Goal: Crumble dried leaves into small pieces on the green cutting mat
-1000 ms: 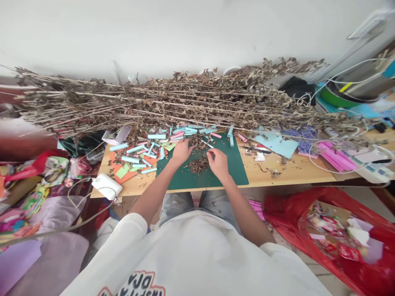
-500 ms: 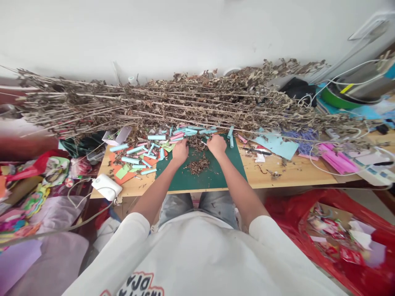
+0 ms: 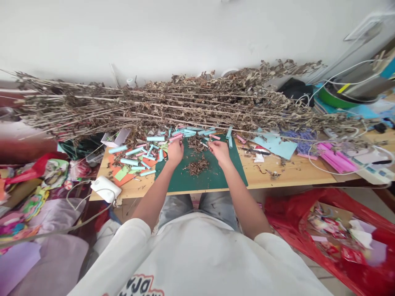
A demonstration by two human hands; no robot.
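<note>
My left hand (image 3: 174, 151) and my right hand (image 3: 219, 149) rest over a green cutting mat (image 3: 216, 176) on a wooden table (image 3: 293, 172). The right hand's fingers pinch a thin pale stick (image 3: 204, 144) at the mat's far edge. The left hand is curled, fingers closed near some pink and blue paper rolls (image 3: 185, 132); what it holds is hidden. A small heap of dry leaf crumbs (image 3: 197, 166) lies on the mat between my hands. Behind it a long bundle of dried stalks (image 3: 173, 102) runs across the table.
More blue rolls on orange paper (image 3: 135, 158) lie left of the mat, beside a white device with a cable (image 3: 105, 188). Blue paper (image 3: 273, 144), pink strips (image 3: 335, 158) and cables sit at the right. A red bag (image 3: 333, 230) is on the floor.
My right hand reached to the mat's far edge, then drew back a little, now pinching the stick. My left hand shifted slightly left and nearer me.
</note>
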